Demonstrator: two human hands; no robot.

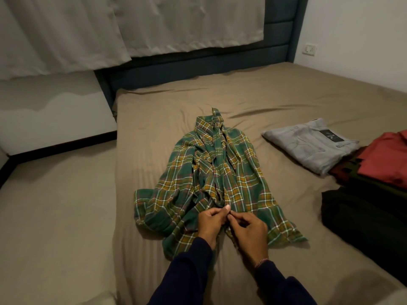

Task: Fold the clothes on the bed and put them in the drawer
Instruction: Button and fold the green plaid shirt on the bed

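Nearest, the shirt's front edges are pinched at the hem by both hands, the left hand point(210, 221) and right hand point(247, 227) meeting fingertip to fingertip, seemingly at a button. The plaid shirt point(211, 172) is laid rumpled on the bed point(154, 111), its long axis running straight away from the hands to the collar. Well to the right, folded grey point(308, 144), red point(387, 157) and black point(361, 214) clothes are stacked, out of the way.
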